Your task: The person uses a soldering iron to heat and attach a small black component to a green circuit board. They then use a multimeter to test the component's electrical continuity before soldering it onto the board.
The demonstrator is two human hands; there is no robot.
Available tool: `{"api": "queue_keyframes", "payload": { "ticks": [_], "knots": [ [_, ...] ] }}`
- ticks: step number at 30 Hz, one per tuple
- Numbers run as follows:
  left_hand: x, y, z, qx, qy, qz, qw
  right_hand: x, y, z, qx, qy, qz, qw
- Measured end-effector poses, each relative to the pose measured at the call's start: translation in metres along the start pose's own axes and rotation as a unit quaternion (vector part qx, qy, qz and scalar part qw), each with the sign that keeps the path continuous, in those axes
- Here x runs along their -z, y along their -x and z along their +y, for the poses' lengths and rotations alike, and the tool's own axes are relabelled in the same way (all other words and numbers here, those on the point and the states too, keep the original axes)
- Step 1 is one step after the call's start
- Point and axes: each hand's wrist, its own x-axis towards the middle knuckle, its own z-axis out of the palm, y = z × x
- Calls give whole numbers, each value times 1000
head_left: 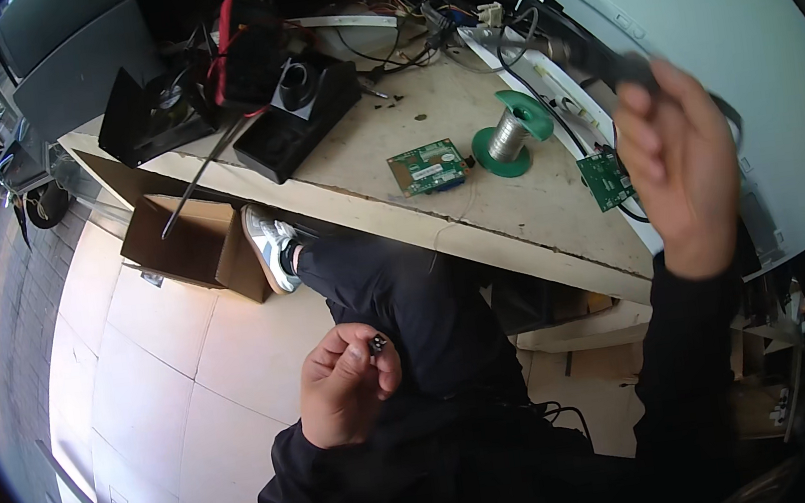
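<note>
My left hand [348, 384] is raised over my lap, its thumb and fingers pinching a small dark-and-silver component [378, 344] too small to name. Over the right end of the workbench, my right hand [682, 167] has its fingertips closed on a dark rod-like tool [616, 67], smeared by motion. A dark cable curves behind that hand. Just left of its wrist, a small green circuit board [605, 182] leans at the edge of a white panel. Farther left on the bench lie a second green circuit board [427, 167] and a green spool of solder wire [507, 138].
A black holder [292, 129] and a red-edged black device [243, 55] stand at the bench's left. Tangled cables [440, 21] run along the back. A large pale panel [699, 44] fills the right. On the floor is an open cardboard box [185, 243] beside my shoe.
</note>
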Motion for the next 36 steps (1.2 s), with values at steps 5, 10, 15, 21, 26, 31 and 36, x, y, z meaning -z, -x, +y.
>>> {"api": "queue_keyframes", "payload": {
  "ticks": [5, 10, 15, 21, 26, 31, 36],
  "knots": [
    [7, 13, 8, -8, 9, 9, 1000, -30, -117, 5, -43, -48, -42, 997],
    [15, 18, 8, -7, 14, 7, 1000, -68, -153, 28, -115, 55, -61, 990],
    [26, 29, 19, -38, -20, 56, 998, -51, -129, 17, -57, 119, -84, 988],
    [31, 17, 12, -1, -26, 50, 998, 13, 36, -23, 13, 193, 19, 981],
    [36, 13, 29, -35, -73, 53, 995, 25, 114, 78, 59, 24, -96, 993],
    [32, 11, 17, 0, -44, 43, 998, -50, 123, 103, 118, 8, -161, 980],
    [36, 34, 25, -41, -58, 90, 993, -121, 27, 34, 295, 58, -178, 937]
  ]
}}
